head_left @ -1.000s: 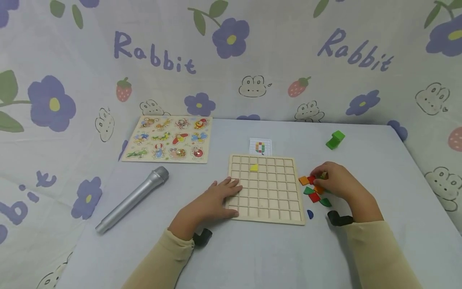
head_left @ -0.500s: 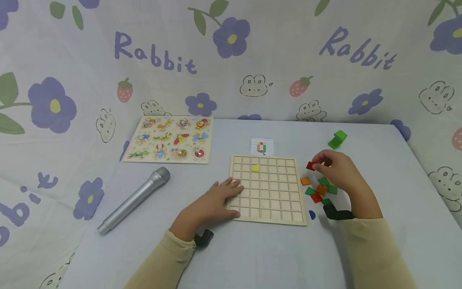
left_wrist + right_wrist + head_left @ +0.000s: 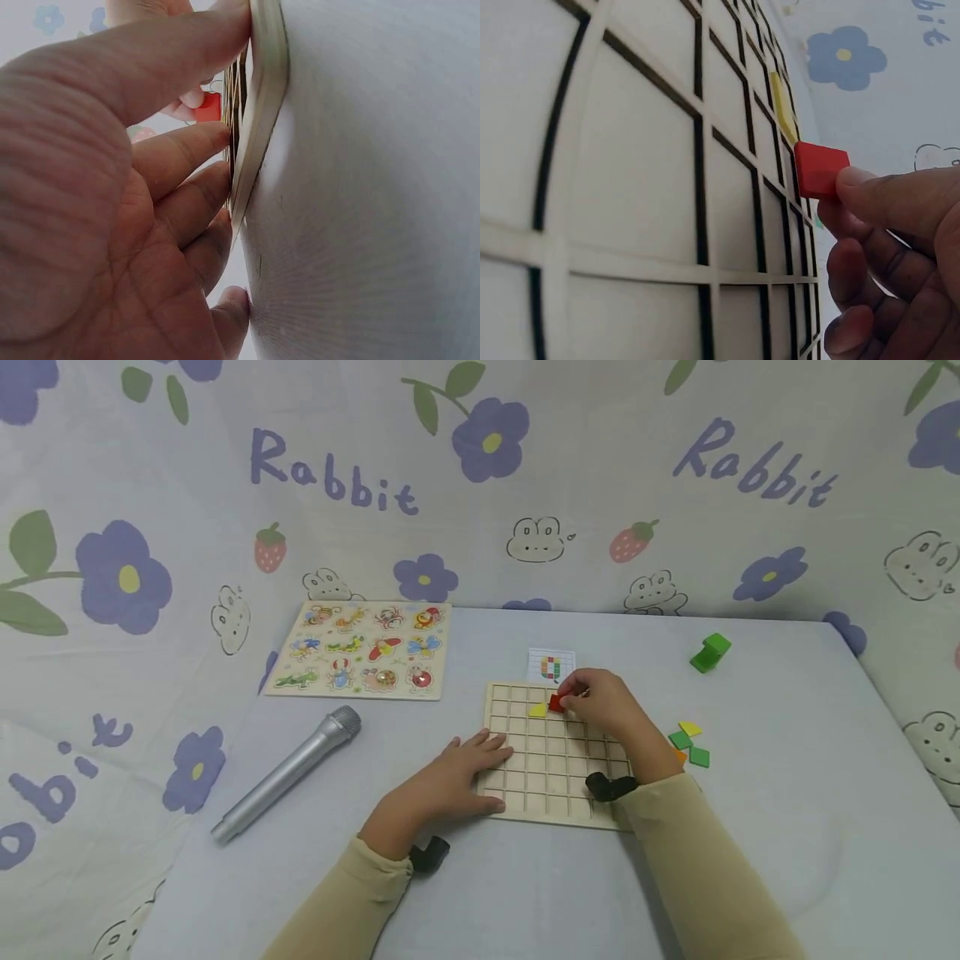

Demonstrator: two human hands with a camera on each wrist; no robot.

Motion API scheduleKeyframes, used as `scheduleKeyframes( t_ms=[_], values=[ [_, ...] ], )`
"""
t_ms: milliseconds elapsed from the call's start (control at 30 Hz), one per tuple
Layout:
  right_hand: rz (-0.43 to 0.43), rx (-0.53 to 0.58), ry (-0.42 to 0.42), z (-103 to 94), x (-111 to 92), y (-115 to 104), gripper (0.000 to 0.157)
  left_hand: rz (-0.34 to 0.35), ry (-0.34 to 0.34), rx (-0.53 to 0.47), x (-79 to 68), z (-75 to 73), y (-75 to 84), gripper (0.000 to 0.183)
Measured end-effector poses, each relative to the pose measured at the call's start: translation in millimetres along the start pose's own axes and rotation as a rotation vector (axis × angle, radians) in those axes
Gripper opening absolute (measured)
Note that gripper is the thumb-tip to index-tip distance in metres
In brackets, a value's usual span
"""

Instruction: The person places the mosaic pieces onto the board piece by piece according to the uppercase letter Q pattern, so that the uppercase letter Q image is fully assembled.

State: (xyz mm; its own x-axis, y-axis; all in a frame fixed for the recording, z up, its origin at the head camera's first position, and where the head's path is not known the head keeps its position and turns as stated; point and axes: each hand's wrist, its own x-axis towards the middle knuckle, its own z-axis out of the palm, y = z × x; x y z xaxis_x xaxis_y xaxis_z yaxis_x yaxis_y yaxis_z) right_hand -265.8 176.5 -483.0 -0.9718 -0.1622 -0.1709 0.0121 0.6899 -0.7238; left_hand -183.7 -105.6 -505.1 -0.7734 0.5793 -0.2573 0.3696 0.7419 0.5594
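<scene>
A wooden grid board lies in the middle of the table, with a yellow piece in one cell of its second row. My right hand pinches a red square tile between thumb and fingertip, just right of the yellow piece. In the right wrist view the tile stands tilted at the grid bars; whether it touches the cell floor I cannot tell. My left hand rests along the board's left edge with fingers spread over it, and the thumb lies at the board's rim in the left wrist view.
Loose green, yellow and orange tiles lie right of the board, partly hidden by the right forearm. Behind the board is a pattern card. A green block stands back right. At left lie a silver microphone and an insect puzzle board.
My right hand has picked up the red tile from the loose pile and carried it left over the board, beside the yellow piece. The left hand has stayed at the board's edge.
</scene>
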Motion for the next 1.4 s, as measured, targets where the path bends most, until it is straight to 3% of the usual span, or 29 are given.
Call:
scheduleKeyframes(
  t_ms=[233,900,1033,1167,1300,1400],
  values=[
    [0.03,-0.021,-0.031,4.8,-1.2,0.1,0.011,0.003,0.005,-0.004,-0.6,-1.3,2.8,0.084],
    [-0.004,-0.081,-0.013,3.5,-6.8,3.9,0.017,0.005,0.004,-0.007,0.8,-1.0,5.4,0.084],
    [-0.004,-0.071,0.032,-13.2,-17.4,12.0,0.024,0.007,0.004,-0.011,0.5,0.3,4.0,0.083],
    [0.029,-0.107,0.092,-42.8,-31.4,31.1,0.03,0.009,0.008,-0.019,-0.4,1.2,2.3,0.083],
    [0.123,-0.194,0.117,-73.4,-48.0,60.6,0.036,0.01,0.012,-0.018,-0.6,2.3,2.0,0.083],
    [0.222,-0.237,0.076,-87.8,-59.8,82.6,0.039,0.009,0.011,-0.016,-0.6,2.7,2.3,0.083]
  ],
)
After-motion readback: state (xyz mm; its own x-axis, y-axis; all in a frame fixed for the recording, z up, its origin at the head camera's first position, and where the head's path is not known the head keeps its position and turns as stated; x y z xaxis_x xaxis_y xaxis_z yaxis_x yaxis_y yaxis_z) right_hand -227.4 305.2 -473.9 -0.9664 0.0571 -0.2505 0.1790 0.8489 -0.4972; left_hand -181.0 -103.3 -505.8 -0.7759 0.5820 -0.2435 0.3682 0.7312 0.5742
